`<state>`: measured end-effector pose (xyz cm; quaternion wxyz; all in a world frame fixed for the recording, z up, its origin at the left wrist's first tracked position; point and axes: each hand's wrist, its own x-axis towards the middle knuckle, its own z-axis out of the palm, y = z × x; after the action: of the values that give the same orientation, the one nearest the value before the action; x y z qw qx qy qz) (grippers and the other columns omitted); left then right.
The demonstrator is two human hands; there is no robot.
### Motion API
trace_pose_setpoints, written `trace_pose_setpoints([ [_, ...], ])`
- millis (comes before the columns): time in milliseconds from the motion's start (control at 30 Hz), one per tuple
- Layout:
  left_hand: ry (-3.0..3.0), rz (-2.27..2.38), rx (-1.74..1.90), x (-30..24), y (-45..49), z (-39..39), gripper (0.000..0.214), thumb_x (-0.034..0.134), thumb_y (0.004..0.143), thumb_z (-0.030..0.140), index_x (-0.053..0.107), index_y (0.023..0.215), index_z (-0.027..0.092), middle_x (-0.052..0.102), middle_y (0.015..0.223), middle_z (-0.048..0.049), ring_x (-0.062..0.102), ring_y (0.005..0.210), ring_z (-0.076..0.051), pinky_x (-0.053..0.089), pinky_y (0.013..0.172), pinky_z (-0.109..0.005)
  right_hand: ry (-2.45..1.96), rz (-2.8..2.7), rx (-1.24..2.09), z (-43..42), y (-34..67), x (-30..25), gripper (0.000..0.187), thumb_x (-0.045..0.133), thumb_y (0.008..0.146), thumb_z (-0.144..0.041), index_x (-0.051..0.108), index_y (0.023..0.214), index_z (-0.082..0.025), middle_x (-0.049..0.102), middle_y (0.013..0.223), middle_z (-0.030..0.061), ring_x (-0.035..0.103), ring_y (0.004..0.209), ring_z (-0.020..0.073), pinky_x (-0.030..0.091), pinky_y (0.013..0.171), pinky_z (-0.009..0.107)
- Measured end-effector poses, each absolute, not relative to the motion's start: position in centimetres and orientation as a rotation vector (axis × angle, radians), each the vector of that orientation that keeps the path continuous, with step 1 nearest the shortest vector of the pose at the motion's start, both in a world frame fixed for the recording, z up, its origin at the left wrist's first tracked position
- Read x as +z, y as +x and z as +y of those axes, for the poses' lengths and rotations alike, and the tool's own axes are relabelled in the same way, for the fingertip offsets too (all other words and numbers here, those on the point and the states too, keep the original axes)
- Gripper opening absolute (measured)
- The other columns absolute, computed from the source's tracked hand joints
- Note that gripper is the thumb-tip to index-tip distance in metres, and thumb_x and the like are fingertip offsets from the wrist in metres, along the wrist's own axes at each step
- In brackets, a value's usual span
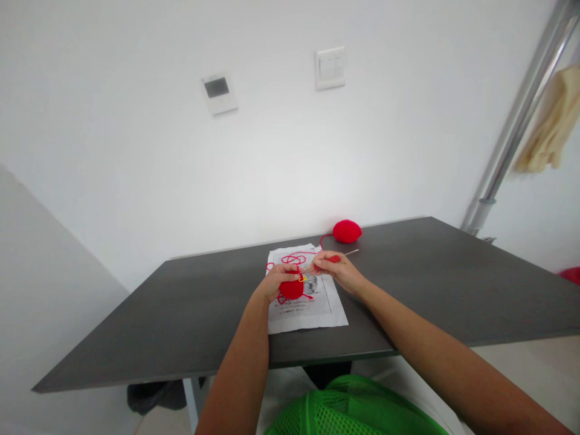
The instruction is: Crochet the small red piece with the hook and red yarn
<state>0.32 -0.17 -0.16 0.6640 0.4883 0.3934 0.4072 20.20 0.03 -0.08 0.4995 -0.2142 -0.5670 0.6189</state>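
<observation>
My left hand [273, 283] is closed on a small red crochet piece [292, 289], pinching its upper edge. A yellow stitch marker [302, 279] sits at the right side of the piece, and loose red yarn ends hang below it. My right hand [339, 270] grips a crochet hook [334, 259] by its red handle, close to the upper right of the piece. A thin metal shaft sticks out to the right beyond that hand. Whether the hook touches the piece is too small to tell. Beneath both hands lies a printed paper sheet [333, 308].
A red yarn ball [347, 232] rests at the table's back edge by the wall, its strand [294, 259] looping over the paper. The dark grey table [203, 314] reaches out on both sides. Cream gloves [550, 127] hang at the right beside a metal pole [521, 121].
</observation>
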Motion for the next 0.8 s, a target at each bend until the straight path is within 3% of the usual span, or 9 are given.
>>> trace_pose_setpoints([
  [333, 1.152, 0.867, 0.98, -0.54, 0.57, 0.07, 0.027, 0.078, 0.05, 0.02, 0.066, 0.072, 0.011, 0.066, 0.064, -0.0031, 0.057, 0.056, -0.011, 0.041, 0.058, -0.023, -0.452, -1.058, 1.733, 0.14, 19.75, -0.39, 0.012, 0.071, 0.07, -0.023, 0.063, 0.073, -0.016, 0.069, 0.068, 0.0017, 0.067, 0.064, 0.0117, 0.053, 0.065, 0.021],
  [800, 1.076, 0.866, 1.023, 0.22, 0.94, -0.5, 0.028, 0.078, 0.049, 0.018, 0.065, 0.072, 0.011, 0.067, 0.068, -0.0043, 0.056, 0.054, -0.011, 0.039, 0.055, -0.023, -0.523, -1.025, 1.648, 0.16, 19.7, -0.31, 0.011, 0.07, 0.07, -0.025, 0.062, 0.074, -0.017, 0.07, 0.069, 0.0023, 0.068, 0.066, 0.0129, 0.054, 0.06, 0.019],
])
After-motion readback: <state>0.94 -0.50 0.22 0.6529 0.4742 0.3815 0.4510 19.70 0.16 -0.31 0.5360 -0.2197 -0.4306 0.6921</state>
